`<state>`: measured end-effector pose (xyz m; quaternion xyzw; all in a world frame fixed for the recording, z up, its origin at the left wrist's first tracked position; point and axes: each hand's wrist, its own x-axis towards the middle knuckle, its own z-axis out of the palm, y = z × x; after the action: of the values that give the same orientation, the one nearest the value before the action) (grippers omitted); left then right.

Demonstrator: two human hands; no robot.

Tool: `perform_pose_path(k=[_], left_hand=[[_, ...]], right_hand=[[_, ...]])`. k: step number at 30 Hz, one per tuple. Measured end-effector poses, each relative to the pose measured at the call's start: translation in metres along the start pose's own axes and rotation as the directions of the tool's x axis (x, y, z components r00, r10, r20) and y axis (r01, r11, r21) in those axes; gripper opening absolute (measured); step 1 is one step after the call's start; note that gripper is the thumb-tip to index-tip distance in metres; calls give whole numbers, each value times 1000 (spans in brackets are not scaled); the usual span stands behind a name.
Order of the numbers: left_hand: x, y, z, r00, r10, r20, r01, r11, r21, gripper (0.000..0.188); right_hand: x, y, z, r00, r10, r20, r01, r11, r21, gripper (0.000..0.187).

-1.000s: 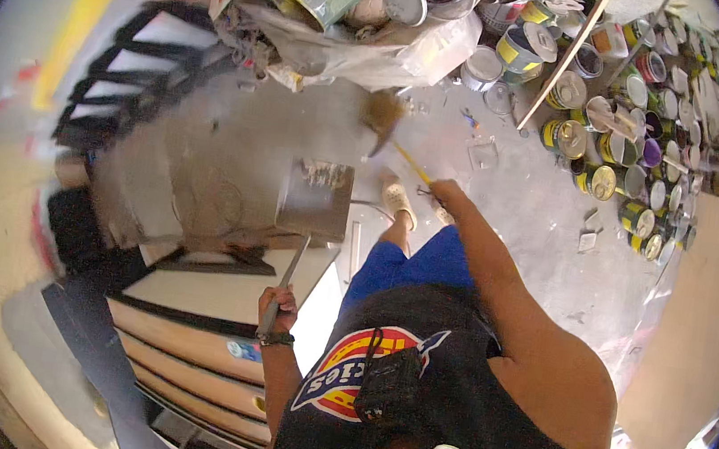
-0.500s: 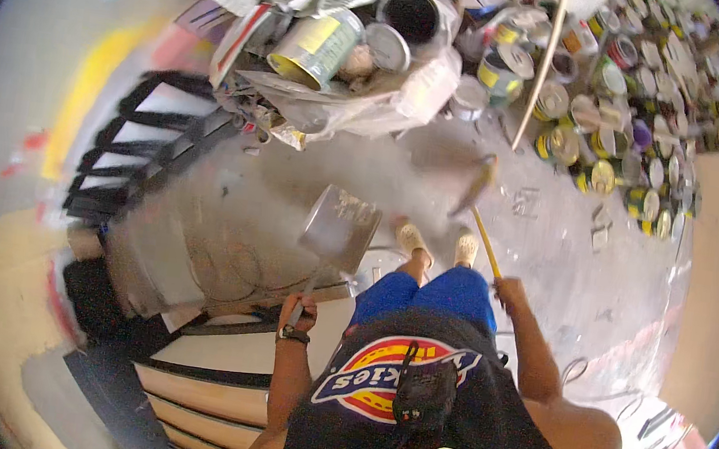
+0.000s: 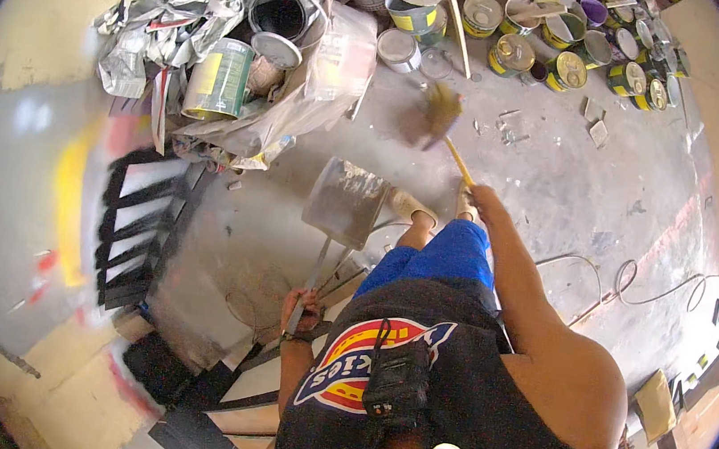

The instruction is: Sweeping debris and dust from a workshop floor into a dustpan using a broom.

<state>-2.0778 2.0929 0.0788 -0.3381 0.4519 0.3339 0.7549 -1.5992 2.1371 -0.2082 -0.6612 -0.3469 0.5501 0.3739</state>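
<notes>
My left hand (image 3: 302,311) is closed round the metal handle of a dustpan (image 3: 346,203). Its grey, stained pan is held out in front of my left leg, near one shoe. My right hand (image 3: 485,202) grips the yellow stick of a broom (image 3: 460,159). The broom's bristle head (image 3: 438,113) is blurred and reaches ahead of my feet over the grey floor. Small scraps of debris (image 3: 509,133) lie on the floor to the right of the broom head.
At the far left a heap of crumpled newspaper (image 3: 185,1) and a plastic rubbish bag (image 3: 345,52) hold a green-and-yellow can (image 3: 220,80). Many paint cans (image 3: 567,70) crowd the back. A wooden stick (image 3: 454,21) leans there. A cable (image 3: 592,267) winds across the floor at right.
My right arm has stretched forward, and the broom has swung ahead and to the left. The dustpan stays in front of my left leg. The whole view has shifted, with the bag now farther left.
</notes>
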Motion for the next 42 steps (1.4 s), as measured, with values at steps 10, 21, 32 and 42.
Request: perform_pose_path(k=[10, 21, 32, 42], left_hand=[[25, -2, 44, 995, 32, -98, -6, 966, 259, 9], [36, -44, 97, 991, 35, -130, 23, 909, 416, 8], [72, -73, 128, 989, 67, -133, -10, 923, 385, 13], [82, -41, 164, 975, -76, -207, 152, 911, 383, 8]], right_hand=[[-76, -80, -38, 955, 85, 286, 204, 513, -834, 19], [-5, -35, -94, 906, 363, -217, -422, 820, -388, 21], [-108, -86, -163, 994, 65, 86, 42, 503, -864, 11], [46, -52, -136, 812, 539, -224, -569, 816, -102, 19]])
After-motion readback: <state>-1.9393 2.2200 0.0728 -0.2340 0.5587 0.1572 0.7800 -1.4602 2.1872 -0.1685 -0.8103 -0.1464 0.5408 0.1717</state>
